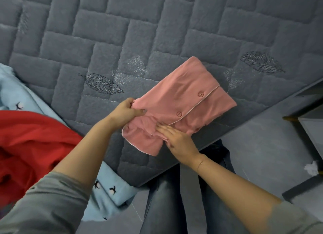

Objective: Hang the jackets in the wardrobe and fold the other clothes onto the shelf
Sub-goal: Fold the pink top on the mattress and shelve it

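grey quilted mattress point(122, 32), left hand point(125, 111) pinching folded pink shirt point(178, 100), right hand point(176, 139) pressing flat

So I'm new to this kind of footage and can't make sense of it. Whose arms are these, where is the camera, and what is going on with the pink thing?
There is no machine here. The camera sits on a person's head and looks down, so the two arms are the person's own. The grey quilted surface is a mattress. On it lies a pink buttoned garment, partly folded. The left hand pinches its edge, while the right hand presses flat on the lower part. At the left lie a red garment and a light blue cloth with small bird prints. Below you see the person's jeans and the floor.
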The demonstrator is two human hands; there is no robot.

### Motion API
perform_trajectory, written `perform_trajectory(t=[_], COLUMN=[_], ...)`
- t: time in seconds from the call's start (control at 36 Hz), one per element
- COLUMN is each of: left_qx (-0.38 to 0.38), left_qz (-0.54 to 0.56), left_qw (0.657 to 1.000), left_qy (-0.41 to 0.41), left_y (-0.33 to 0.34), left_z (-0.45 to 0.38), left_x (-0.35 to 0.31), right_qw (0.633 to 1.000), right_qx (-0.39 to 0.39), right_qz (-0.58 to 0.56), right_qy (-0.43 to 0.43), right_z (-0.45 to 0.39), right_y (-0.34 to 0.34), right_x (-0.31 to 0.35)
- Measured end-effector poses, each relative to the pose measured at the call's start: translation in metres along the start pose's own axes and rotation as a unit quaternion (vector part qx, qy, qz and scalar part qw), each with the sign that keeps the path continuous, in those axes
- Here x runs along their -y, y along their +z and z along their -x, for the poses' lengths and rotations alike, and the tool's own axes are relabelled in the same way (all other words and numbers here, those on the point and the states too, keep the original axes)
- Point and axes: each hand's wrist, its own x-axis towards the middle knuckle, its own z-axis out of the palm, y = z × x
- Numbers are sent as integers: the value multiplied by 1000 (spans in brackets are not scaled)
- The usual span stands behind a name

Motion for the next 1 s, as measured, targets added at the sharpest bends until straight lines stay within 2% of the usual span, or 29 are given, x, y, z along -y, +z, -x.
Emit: perform_trajectory(t=[0.06, 0.14, 0.19, 0.28, 0.36, 0.44, 0.5, 0.56, 0.64, 0.69, 0.75, 0.83, 1.0], left_qx=[4, 54, 100, 180, 197, 165, 142, 79, -72, -139, -122, -64, -109], left_qz=[61, 140, 160, 214, 283, 331, 317, 312, 324, 296, 274, 278, 234], left_qw=[998, 989, 981, 960, 938, 926, 934, 944, 942, 943, 949, 949, 957], left_qy=[-10, 13, 33, 21, -29, -71, -80, -67, -50, -62, -99, -137, -133], left_y=[0, -2, -3, -5, -12, -22, -22, -12, 16, 37, 61, 94, 118], left_z=[21, 59, 86, 118, 129, 113, 92, 65, 32, 18, 15, 22, 28], left_x=[-5, -19, -31, -54, -79, -98, -101, -94, -65, -34, -5, 23, 42], right_qw=[992, 964, 951, 933, 903, 874, 871, 862, 817, 787, 777, 796, 812], right_qx=[33, 23, 3, -14, 7, 42, 48, 45, -48, -104, -137, -147, -102], right_qz=[-105, -241, -280, -322, -386, -416, -400, -403, -433, -429, -413, -353, -339], right_qy=[59, 108, 134, 159, 190, 248, 281, 303, 379, 430, 455, 470, 465], right_z=[14, 29, 35, 33, 16, -23, -54, -82, -97, -89, -70, -33, 14], right_y=[-27, -81, -121, -178, -219, -234, -233, -227, -213, -200, -181, -146, -92], right_x=[7, 29, 43, 60, 66, 45, 16, -20, -77, -106, -120, -119, -106])
